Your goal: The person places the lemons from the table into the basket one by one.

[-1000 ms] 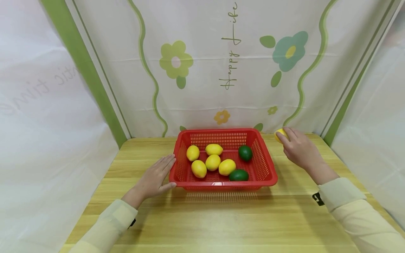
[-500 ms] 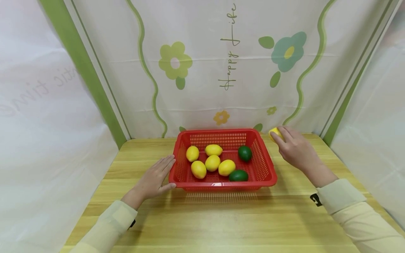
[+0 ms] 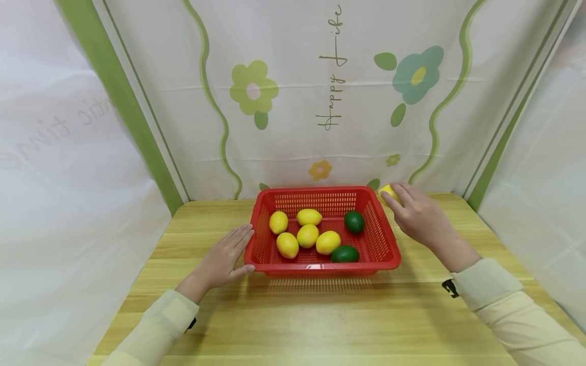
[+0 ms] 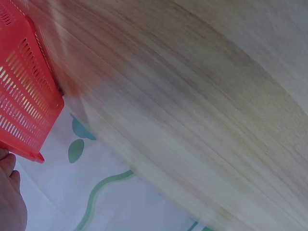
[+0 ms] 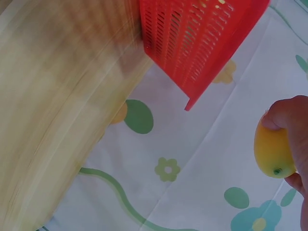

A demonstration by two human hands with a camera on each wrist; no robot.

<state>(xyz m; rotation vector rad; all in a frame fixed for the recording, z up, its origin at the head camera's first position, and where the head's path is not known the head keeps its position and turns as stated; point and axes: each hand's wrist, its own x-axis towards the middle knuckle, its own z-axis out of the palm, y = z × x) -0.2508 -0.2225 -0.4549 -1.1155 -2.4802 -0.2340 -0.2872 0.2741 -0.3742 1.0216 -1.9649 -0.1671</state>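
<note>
A red slotted plastic basket [image 3: 316, 266] stands on the wooden table, holding several yellow lemons [image 3: 287, 245] and two dark green fruits, one at the right [image 3: 354, 222] and one by the front wall [image 3: 345, 254]. My left hand [image 3: 224, 259] rests on the basket's left rim with its fingers straight. Just beyond the basket's back right corner, my right hand [image 3: 421, 216] grips a yellow lemon [image 3: 388, 193]. In the right wrist view the thumb presses the side of this lemon [image 5: 273, 150], whose stem end shows. Part of it is covered by the hand.
The wooden table [image 3: 316, 325] extends in front of and to both sides of the basket. Behind it hangs a white curtain [image 3: 297, 142] printed with flowers, and more white sheeting closes in the left and right sides.
My right hand has moved left with the lemon, from over the table's back right to near the basket's back right corner. The left hand has stayed on the rim.
</note>
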